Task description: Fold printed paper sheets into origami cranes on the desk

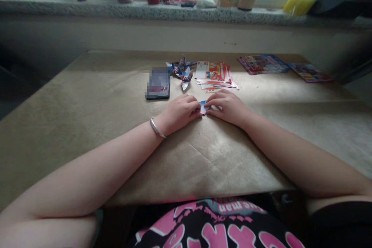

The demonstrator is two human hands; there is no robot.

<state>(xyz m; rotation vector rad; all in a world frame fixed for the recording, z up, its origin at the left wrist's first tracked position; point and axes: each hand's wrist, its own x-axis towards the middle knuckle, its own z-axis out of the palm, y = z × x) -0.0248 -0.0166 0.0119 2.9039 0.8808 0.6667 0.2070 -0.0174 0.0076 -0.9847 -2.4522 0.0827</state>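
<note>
A small piece of blue and white printed paper (203, 107) lies low over the table between my two hands. My left hand (182, 111), with a silver bangle at the wrist, pinches its left side. The fingers of my right hand (228, 107) are closed on its right side. Most of the paper is hidden under my fingers, so its full shape cannot be made out. Just beyond my hands are several folded paper pieces (183, 73) with pointed tips, in dark blue, red and white print.
A dark flat case (158, 83), partly pixelated, lies left of the folded pieces. To their right sits a stack of red and white printed sheets (214, 73). Colourful booklets (263, 64) rest at the back right. Bottles and small items line the stone windowsill (186, 13).
</note>
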